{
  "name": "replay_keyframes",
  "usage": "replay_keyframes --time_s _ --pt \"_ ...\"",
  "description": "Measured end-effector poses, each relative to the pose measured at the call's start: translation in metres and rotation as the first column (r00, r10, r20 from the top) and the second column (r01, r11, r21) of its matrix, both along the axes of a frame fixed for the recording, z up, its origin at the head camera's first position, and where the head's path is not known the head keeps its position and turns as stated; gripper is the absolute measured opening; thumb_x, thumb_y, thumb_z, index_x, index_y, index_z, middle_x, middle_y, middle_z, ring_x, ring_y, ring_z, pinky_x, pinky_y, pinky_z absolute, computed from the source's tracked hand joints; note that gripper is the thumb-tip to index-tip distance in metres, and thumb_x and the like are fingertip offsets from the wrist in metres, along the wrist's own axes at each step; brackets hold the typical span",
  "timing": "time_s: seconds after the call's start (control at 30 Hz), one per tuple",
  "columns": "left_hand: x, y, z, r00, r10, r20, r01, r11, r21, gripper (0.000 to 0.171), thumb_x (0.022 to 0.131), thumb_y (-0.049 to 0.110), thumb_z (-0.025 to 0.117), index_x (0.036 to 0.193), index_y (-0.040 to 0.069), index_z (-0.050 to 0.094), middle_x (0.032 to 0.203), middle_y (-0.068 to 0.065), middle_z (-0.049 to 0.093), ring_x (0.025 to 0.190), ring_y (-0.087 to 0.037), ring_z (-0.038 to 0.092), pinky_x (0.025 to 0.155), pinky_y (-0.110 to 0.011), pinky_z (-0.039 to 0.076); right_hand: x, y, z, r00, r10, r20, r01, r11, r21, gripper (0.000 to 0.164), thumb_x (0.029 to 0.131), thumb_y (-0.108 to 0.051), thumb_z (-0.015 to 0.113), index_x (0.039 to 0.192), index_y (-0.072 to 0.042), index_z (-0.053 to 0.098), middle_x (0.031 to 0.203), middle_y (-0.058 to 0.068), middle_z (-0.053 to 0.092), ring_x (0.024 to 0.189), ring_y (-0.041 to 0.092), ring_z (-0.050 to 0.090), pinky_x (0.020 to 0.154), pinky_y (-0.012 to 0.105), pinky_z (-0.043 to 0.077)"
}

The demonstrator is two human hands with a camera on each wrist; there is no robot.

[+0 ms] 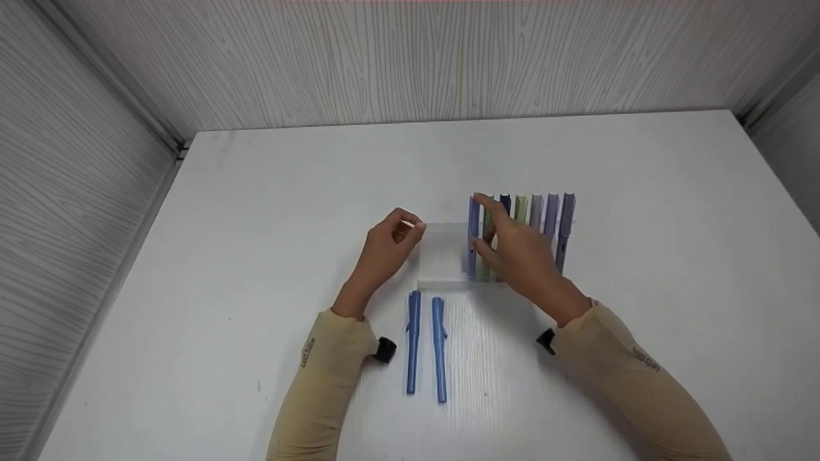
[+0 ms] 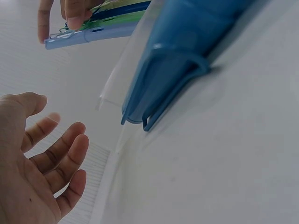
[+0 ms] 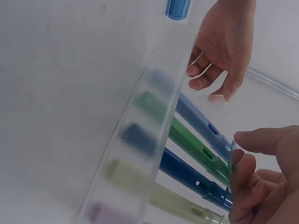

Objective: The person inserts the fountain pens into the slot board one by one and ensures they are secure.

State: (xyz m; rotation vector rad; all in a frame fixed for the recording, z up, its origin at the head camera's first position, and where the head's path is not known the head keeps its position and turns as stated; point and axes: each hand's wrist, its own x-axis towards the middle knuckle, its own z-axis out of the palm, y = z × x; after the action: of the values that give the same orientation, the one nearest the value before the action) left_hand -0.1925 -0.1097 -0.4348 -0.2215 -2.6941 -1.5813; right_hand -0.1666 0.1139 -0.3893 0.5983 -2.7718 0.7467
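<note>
A clear pen stand holds a row of several pens at its right side. My right hand is at the left end of that row, its index finger at the top of the light blue pen and its thumb lower on the cap, gripping it. Beside it are a green pen and a dark blue pen. With thumb and index finger, my left hand pinches the stand's far left corner; its other fingers are loosely bent in the left wrist view.
Two blue pens, a darker one and a lighter one, lie on the white table in front of the stand. A purple-grey pen ends the row at the right. A wood-grain panel rises behind the table.
</note>
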Motion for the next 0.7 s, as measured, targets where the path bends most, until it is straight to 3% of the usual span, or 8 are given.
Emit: replay_keyframes --time_s 0.43,0.7 --pt "0.000 0.000 0.000 1.000 -0.007 0.001 0.007 1.000 0.000 0.027 0.096 0.037 0.057 0.109 0.014 0.060 0.095 -0.005 0.066 0.081 -0.015 0.058 0.070 -0.026 0.046 0.011 0.002 0.004 0.999 0.032 0.035 -0.030 0.999 -0.043 0.066 0.090 -0.021 0.068 0.146 -0.013 0.034 0.082 0.005 0.065 0.053 0.012 0.045 0.050 0.027 0.037" --pt "0.001 0.000 -0.001 1.000 -0.008 -0.003 0.008 1.000 0.010 0.026 0.097 0.037 0.057 0.108 0.014 0.060 0.094 -0.005 0.066 0.080 -0.015 0.057 0.071 -0.026 0.045 0.017 0.003 0.004 0.991 0.055 0.124 -0.049 0.997 -0.054 0.068 0.089 -0.024 0.070 0.145 -0.013 0.034 0.084 0.004 0.064 0.057 0.013 0.046 0.053 0.026 0.039"
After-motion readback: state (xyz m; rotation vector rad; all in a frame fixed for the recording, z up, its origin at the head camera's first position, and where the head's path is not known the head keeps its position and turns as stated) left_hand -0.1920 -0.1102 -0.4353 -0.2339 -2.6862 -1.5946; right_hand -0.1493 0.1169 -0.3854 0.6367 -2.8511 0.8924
